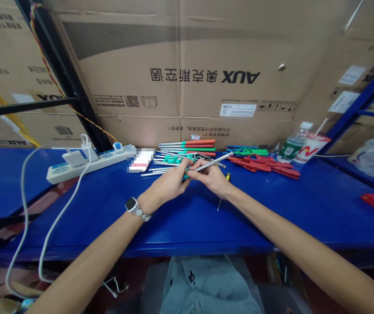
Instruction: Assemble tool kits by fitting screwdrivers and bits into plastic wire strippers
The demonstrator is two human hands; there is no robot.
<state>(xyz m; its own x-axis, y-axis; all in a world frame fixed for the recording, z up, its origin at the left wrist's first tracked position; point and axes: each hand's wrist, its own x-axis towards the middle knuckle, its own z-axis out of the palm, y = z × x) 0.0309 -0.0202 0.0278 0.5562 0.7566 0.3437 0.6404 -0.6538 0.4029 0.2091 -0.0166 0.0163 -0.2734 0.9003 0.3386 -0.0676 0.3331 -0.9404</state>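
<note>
A silver metal rod (216,161) slants up to the right between my two hands, over the blue table (180,218). My left hand (174,179) is closed round its lower end, where a bit of green shows. Farther up, my right hand (211,178) has its fingers pressed round the rod. Behind the hands lie several rods with red handles (203,142) and green parts (170,160). A screwdriver with a yellow and black handle (228,177) lies just right of my right hand, its middle partly hidden.
A white power strip (92,163) with cables and a phone (142,160) are at the left. Red plastic pieces (265,165), green pieces (250,151), a bottle (290,148) and a paper cup (310,148) stand or lie right. Cardboard (187,48) rises behind.
</note>
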